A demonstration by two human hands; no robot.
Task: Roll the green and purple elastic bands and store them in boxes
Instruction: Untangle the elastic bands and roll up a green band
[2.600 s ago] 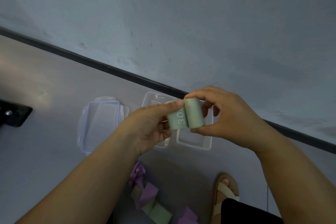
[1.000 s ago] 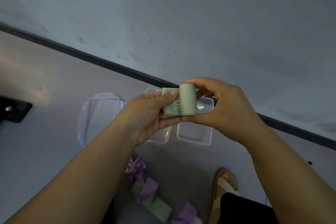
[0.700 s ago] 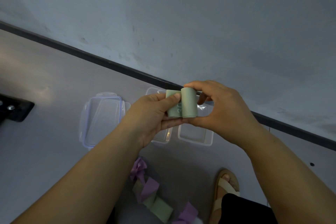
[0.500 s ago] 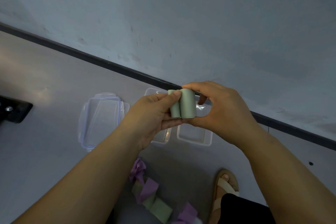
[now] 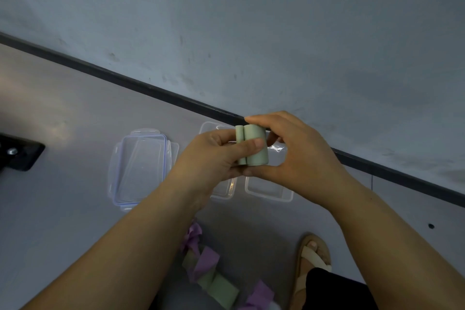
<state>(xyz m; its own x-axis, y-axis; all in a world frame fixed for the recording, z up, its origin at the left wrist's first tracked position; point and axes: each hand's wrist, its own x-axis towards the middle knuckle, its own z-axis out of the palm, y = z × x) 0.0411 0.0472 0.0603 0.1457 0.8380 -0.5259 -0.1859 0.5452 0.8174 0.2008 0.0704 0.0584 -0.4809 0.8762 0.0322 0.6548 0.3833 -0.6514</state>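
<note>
2 hands [image 5: 208, 162] [image 5: 302, 158], 1 green roll [image 5: 257, 156], prob. 2 boxes [image 5: 226, 195] [image 5: 269, 198]

Grey floor [image 5: 63, 221], dark skirting [image 5: 161, 94], wall [image 5: 276, 20]

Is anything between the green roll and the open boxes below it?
Nothing visible does. The left hand and right hand hold the green roll above two open clear boxes; a lid lies aside, left. The hands hide part of both boxes.
</note>
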